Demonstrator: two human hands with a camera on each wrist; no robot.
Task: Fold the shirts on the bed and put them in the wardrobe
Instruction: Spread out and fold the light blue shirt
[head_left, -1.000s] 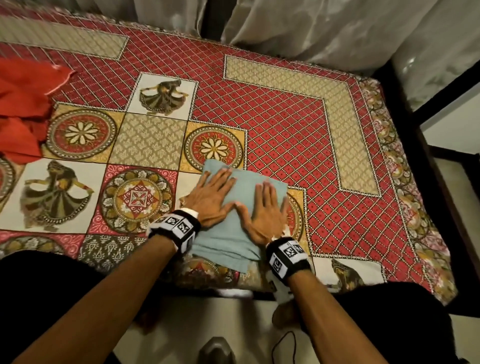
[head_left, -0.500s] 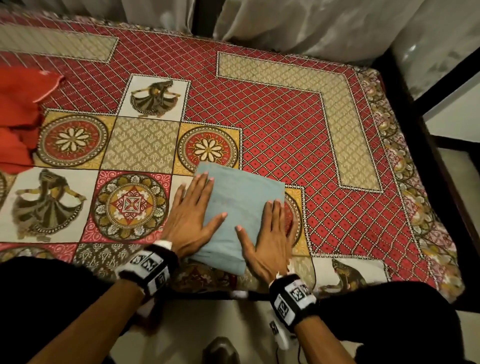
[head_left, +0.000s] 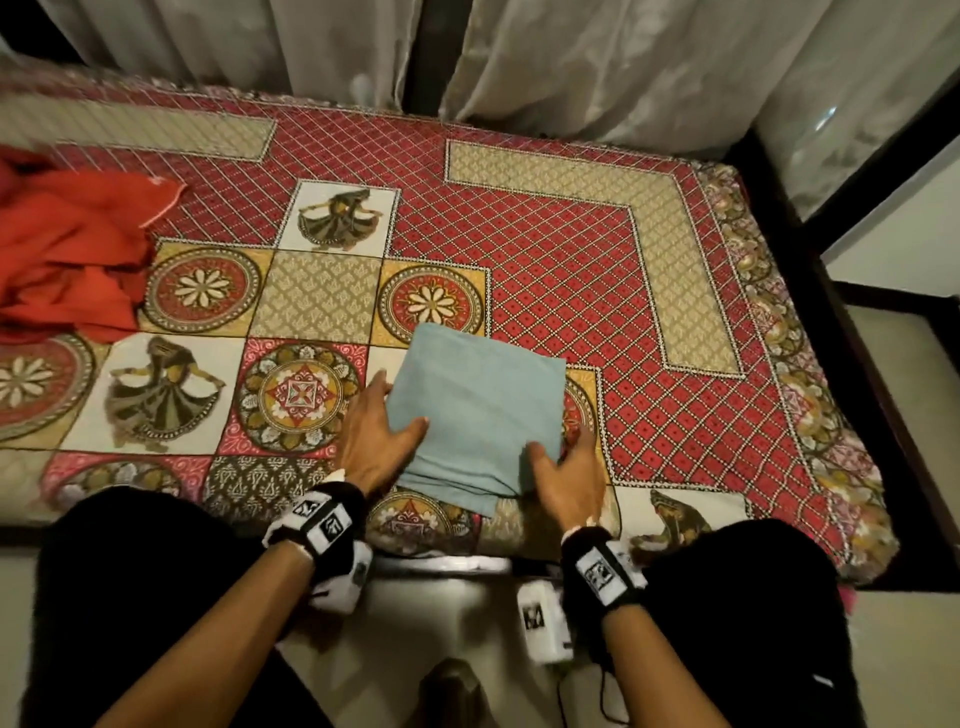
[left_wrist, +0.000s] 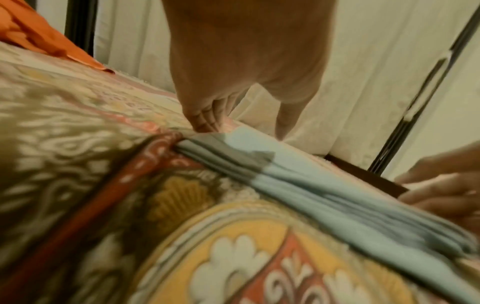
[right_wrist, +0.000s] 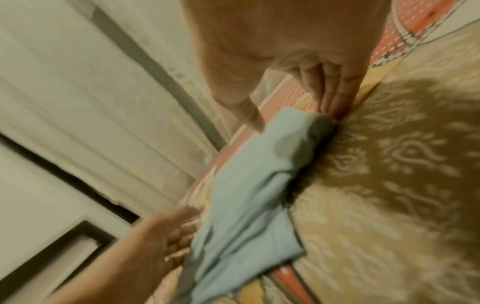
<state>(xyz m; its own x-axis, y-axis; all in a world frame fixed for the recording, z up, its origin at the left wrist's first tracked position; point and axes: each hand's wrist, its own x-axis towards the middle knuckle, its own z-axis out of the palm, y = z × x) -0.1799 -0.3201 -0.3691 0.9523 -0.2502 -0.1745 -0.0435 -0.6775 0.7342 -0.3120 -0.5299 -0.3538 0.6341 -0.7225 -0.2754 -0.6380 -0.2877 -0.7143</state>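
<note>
Hands gripping folded blue shirt (head_left: 478, 410) edges, left hand (head_left: 371, 441), right hand (head_left: 566, 480)

The folded light blue cotton shirt (head_left: 475, 410) lies on the patterned red bed cover (head_left: 545, 270), near the edge close to me. My left hand (head_left: 371, 436) is at its left side, my right hand (head_left: 563, 480) at its right corner. The crumpled red cloth shirt (head_left: 67, 249) lies far to the left.
</note>
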